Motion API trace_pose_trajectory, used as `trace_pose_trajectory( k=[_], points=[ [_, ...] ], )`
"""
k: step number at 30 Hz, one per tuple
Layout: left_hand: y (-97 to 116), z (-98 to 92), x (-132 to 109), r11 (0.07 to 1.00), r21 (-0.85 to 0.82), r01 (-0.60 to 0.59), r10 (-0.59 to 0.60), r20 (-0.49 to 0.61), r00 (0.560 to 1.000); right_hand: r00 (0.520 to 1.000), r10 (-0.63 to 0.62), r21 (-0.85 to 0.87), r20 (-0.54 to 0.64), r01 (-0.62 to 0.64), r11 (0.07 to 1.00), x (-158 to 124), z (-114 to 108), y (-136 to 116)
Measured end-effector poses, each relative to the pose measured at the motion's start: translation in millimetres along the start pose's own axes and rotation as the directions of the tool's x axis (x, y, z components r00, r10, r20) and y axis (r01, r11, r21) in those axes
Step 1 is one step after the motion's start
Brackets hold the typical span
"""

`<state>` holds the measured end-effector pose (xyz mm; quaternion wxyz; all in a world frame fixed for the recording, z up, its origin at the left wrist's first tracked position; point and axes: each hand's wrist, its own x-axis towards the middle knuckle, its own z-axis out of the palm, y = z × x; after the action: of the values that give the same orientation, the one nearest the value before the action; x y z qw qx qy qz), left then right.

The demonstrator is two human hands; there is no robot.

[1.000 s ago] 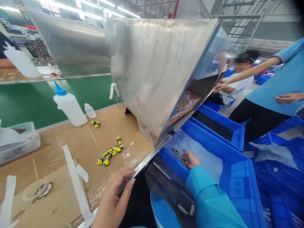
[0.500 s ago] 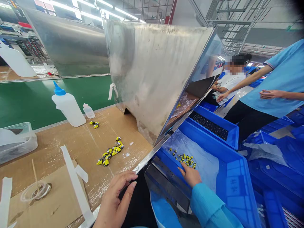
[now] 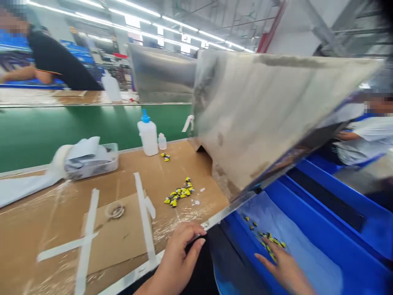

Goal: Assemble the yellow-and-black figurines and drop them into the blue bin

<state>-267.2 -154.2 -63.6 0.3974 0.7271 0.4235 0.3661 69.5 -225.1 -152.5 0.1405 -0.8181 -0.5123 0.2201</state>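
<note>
My left hand (image 3: 181,256) rests on the metal front edge of the bench with nothing in it, thumb apart from the fingers. My right hand (image 3: 284,264) reaches into the blue bin (image 3: 310,205) at the right, fingers out and thumb spread. Its fingertips lie at a heap of small yellow-and-black pieces (image 3: 272,239) on a clear plastic sheet; motion blur hides whether they touch. On the bench, a cluster of similar yellow-and-black pieces (image 3: 179,192) lies beyond my left hand. A smaller group of pieces (image 3: 166,157) sits near the bottles.
A blue-capped bottle (image 3: 149,137) and a small bottle (image 3: 162,141) stand at the back. A metal shield (image 3: 260,114) rises on the right. At left are a plastic tub (image 3: 113,157), taped cardboard (image 3: 119,241) and a clear ring-shaped lid (image 3: 116,211). Other people work at both sides.
My view has swung left, so the bench sits farther right and a dark-sleeved person appears at the left. My right hand stays by the heap; my left stays at the bench edge.
</note>
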Motion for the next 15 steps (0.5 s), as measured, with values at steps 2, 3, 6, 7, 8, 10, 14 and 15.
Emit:
trace_pose_trajectory(
  k=[2,3,6,7,8,10,14,15],
  points=[
    [1.4,-0.1,-0.8,0.999,-0.026,0.045,-0.045,-0.011,0.999,0.989,-0.128,0.062,0.074,0.124,0.990,3.6,-16.1,-35.4],
    [1.6,-0.4,-0.9,0.997,-0.035,0.063,-0.064,-0.024,0.998,0.973,-0.200,0.121,0.113,0.187,0.975,6.2,-22.6,-58.7],
    [0.7,-3.4,-2.0,0.993,-0.047,0.104,-0.107,-0.058,0.993,0.867,-0.483,0.211,0.124,0.453,0.866,19.7,-28.2,-139.1],
    [-0.3,-5.2,-2.9,0.992,-0.046,0.115,-0.118,-0.066,0.991,0.822,-0.560,0.208,0.107,0.532,0.821,27.3,-25.0,-165.4],
    [-1.5,-7.5,-4.0,0.991,-0.045,0.125,-0.128,-0.076,0.989,0.797,-0.600,0.186,0.073,0.580,0.793,36.6,-19.6,-189.6],
    [-5.1,-13.0,-6.6,0.988,-0.048,0.144,-0.148,-0.106,0.983,0.805,-0.593,0.104,-0.013,0.591,0.800,58.6,-4.7,-229.7],
    [-13.3,-24.4,-12.6,0.978,-0.066,0.196,-0.205,-0.164,0.965,0.839,-0.540,-0.003,-0.064,0.541,0.841,96.3,26.3,-278.6],
    [-14.8,-26.8,-14.0,0.974,-0.075,0.212,-0.222,-0.172,0.960,0.845,-0.530,-0.027,-0.072,0.530,0.848,101.8,32.5,-285.8]
  ],
)
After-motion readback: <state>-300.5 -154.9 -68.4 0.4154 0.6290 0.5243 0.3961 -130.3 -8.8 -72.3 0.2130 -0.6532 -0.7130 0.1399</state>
